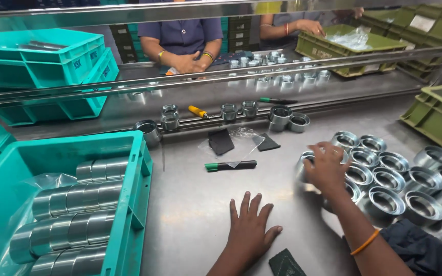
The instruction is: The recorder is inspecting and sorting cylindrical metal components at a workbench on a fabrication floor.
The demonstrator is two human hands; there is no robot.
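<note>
My left hand (249,227) lies flat on the steel table (190,204), fingers spread, holding nothing. My right hand (326,168), with an orange bangle on the wrist, grips a shiny metal ring (305,162) at the left edge of a cluster of several similar metal rings (400,179). The held ring is blurred. A dark green abrasive pad (285,263) lies just right of my left wrist.
A teal crate (134,204) at left holds rows of stacked metal rings (72,214). A green-capped marker (230,165), dark pads (221,140), a clear plastic bag and loose rings lie farther back. Green crates (436,117) stand at right. Two other people's hands work across the table behind steel rails.
</note>
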